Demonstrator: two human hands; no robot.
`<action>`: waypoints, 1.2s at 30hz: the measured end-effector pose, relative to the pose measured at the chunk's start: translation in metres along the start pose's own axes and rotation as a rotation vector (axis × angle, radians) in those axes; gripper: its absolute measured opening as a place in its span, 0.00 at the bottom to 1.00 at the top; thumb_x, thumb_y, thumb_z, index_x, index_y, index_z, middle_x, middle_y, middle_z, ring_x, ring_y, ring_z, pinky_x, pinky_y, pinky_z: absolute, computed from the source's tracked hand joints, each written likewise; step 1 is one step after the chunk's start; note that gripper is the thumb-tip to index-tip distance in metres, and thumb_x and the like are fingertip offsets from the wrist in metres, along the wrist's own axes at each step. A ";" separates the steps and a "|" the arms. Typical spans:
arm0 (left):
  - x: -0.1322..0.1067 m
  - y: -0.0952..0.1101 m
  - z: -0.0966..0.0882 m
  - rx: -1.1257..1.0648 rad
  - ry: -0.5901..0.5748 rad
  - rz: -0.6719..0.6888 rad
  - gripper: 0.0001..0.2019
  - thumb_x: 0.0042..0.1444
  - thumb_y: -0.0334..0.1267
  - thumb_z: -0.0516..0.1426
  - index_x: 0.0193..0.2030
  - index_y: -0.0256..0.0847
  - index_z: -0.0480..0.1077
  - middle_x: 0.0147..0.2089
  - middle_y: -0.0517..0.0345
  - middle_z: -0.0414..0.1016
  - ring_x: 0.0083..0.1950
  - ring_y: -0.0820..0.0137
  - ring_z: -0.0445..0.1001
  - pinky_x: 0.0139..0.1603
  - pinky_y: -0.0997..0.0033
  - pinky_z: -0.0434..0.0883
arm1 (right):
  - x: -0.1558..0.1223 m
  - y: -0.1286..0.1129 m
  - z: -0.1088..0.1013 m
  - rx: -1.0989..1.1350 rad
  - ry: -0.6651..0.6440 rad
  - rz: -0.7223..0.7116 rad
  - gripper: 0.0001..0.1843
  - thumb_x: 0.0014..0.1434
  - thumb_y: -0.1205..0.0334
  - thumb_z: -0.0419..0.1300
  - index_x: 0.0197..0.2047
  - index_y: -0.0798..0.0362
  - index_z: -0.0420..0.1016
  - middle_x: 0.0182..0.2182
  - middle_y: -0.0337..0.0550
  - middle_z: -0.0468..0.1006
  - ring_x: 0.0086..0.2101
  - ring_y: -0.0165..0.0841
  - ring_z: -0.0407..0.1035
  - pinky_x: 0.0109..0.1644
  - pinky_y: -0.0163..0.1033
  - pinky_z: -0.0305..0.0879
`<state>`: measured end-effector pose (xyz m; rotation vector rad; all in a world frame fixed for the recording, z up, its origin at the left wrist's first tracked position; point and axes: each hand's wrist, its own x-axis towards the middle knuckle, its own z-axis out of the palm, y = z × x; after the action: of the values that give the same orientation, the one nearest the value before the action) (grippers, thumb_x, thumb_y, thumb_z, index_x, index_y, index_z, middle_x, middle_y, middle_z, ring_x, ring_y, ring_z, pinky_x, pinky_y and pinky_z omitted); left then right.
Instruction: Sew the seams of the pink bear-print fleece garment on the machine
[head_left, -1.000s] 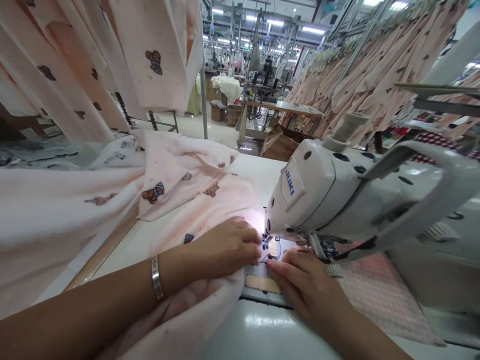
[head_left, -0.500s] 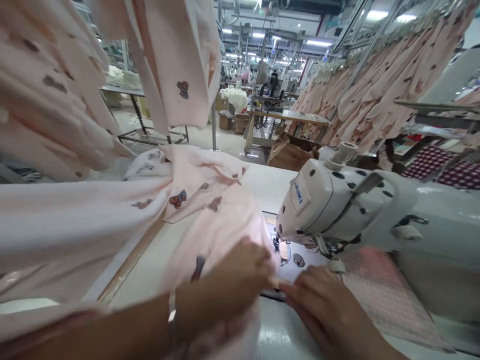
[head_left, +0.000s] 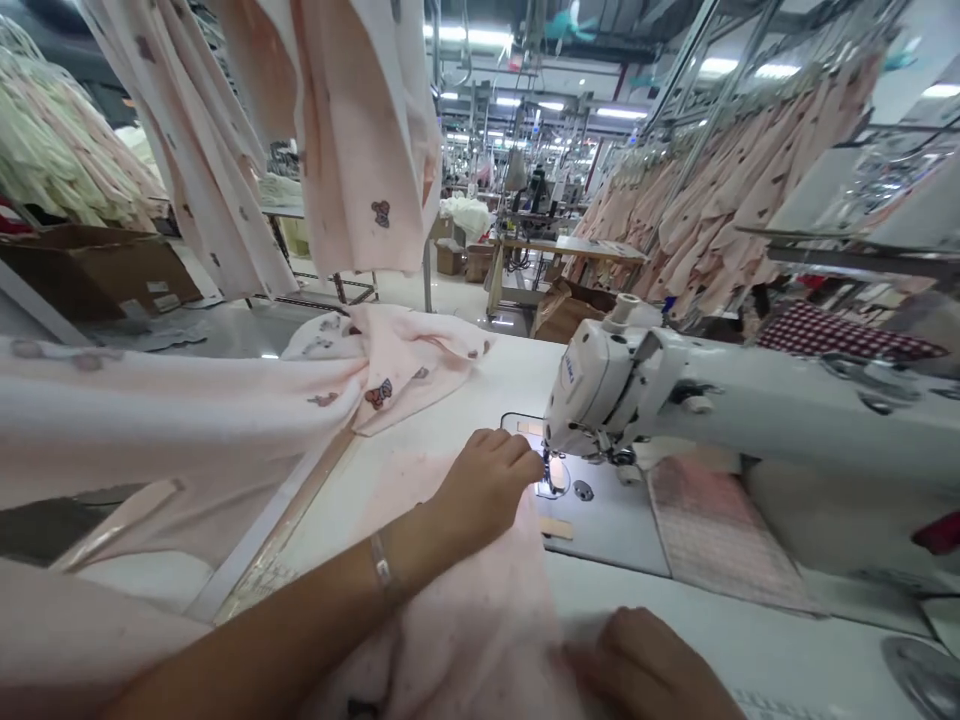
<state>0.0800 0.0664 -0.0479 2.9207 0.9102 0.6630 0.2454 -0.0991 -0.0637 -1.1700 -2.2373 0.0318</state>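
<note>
My left hand (head_left: 491, 485), a band on its wrist, is closed on the upper part of a pale pink printed fabric piece (head_left: 495, 590), just left of the needle area. Lower right, my right hand (head_left: 652, 660) has its fingers curled at the right edge of that same fabric; the fingertips are blurred. A white sewing machine (head_left: 600, 390) stands to the right, its lamp lighting the metal needle plate (head_left: 611, 530). The fabric hangs down toward me, its lower end out of view.
A bunched pink garment with bear prints (head_left: 397, 365) lies at the table's far left, partly draped over the edge. Pink garments (head_left: 367, 140) hang ahead, with more on a right-hand rack (head_left: 720, 200). A checked cloth (head_left: 727, 530) lies under the machine arm. Cardboard boxes (head_left: 97, 270) stand behind.
Both hands were close together below the needle. My right hand has moved down toward me along the fabric edge; my left is slightly higher. The fabric has turned and slid nearer, and the view has shifted.
</note>
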 end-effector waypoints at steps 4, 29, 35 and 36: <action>-0.008 0.007 0.005 0.031 0.076 -0.069 0.05 0.61 0.32 0.51 0.37 0.37 0.66 0.34 0.53 0.68 0.36 0.66 0.65 0.39 0.64 0.63 | 0.021 -0.003 -0.027 0.069 0.113 0.130 0.22 0.61 0.73 0.49 0.58 0.54 0.58 0.30 0.41 0.66 0.30 0.27 0.64 0.30 0.32 0.63; -0.045 0.079 -0.134 -0.038 0.628 0.389 0.06 0.59 0.33 0.54 0.31 0.37 0.67 0.35 0.56 0.70 0.40 0.68 0.63 0.47 0.63 0.61 | 0.063 -0.040 -0.066 0.372 0.160 0.089 0.36 0.57 0.69 0.56 0.64 0.45 0.46 0.59 0.47 0.60 0.58 0.39 0.56 0.58 0.47 0.59; -0.054 0.070 -0.155 -0.440 0.549 0.123 0.06 0.64 0.33 0.47 0.36 0.39 0.62 0.35 0.58 0.68 0.38 0.74 0.67 0.41 0.72 0.67 | 0.076 -0.042 -0.069 0.370 0.139 0.096 0.06 0.58 0.69 0.55 0.33 0.48 0.69 0.33 0.40 0.70 0.38 0.32 0.68 0.41 0.37 0.67; -0.054 0.070 -0.157 -0.462 0.514 0.121 0.06 0.64 0.33 0.47 0.36 0.38 0.61 0.34 0.58 0.68 0.37 0.74 0.67 0.39 0.74 0.67 | 0.076 -0.041 -0.067 0.377 0.160 0.114 0.07 0.57 0.68 0.55 0.38 0.47 0.68 0.40 0.43 0.70 0.44 0.34 0.67 0.46 0.40 0.66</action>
<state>0.0149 -0.0389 0.0833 2.4362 0.4969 1.4514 0.2177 -0.0836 0.0408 -1.0494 -1.9177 0.3761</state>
